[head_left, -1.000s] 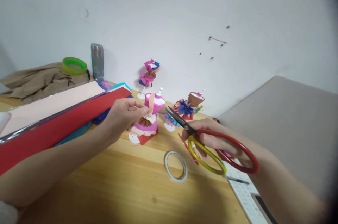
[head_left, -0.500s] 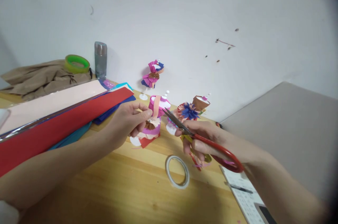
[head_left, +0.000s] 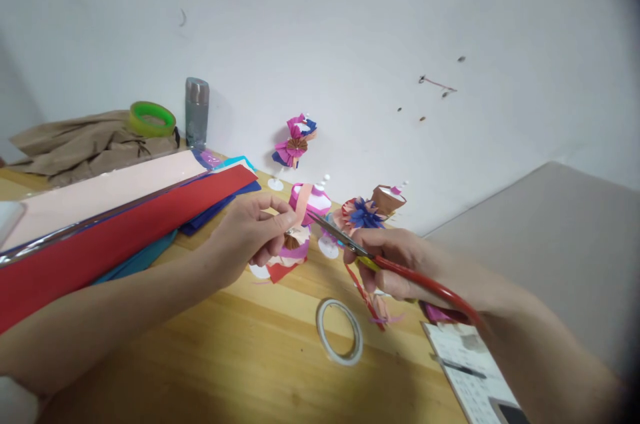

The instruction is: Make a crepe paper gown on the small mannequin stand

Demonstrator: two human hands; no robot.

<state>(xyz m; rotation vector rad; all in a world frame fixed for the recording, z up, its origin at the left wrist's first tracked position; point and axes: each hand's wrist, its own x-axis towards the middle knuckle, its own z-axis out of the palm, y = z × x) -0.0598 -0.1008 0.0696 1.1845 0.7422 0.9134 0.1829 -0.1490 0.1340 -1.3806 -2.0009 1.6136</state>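
Observation:
My left hand (head_left: 257,227) is closed in a pinch on the lower end of a peach paper strip (head_left: 302,203). That strip runs up over the front of a small mannequin (head_left: 320,201) dressed in pink paper, with a brown pleated fan at its waist. My right hand (head_left: 393,261) grips scissors (head_left: 336,233) with long red handles, a yellow part showing under my fingers. The blade tips point left, close beside the strip; whether they touch it I cannot tell. Part of the mannequin's skirt is hidden behind my left hand.
Two more paper-dressed mannequins, one by the wall (head_left: 295,144) and one with a blue flower (head_left: 365,213), stand behind. A tape roll (head_left: 320,337) lies in front. Red paper (head_left: 150,231), a green tape roll (head_left: 150,119) and a flask (head_left: 197,111) are left; a written sheet (head_left: 463,351) lies right.
The view has shifted a little. The strip's lower end now slants toward my left fingers, the scissors' tips are nearer it, and the scissors' handles have swung closer together.

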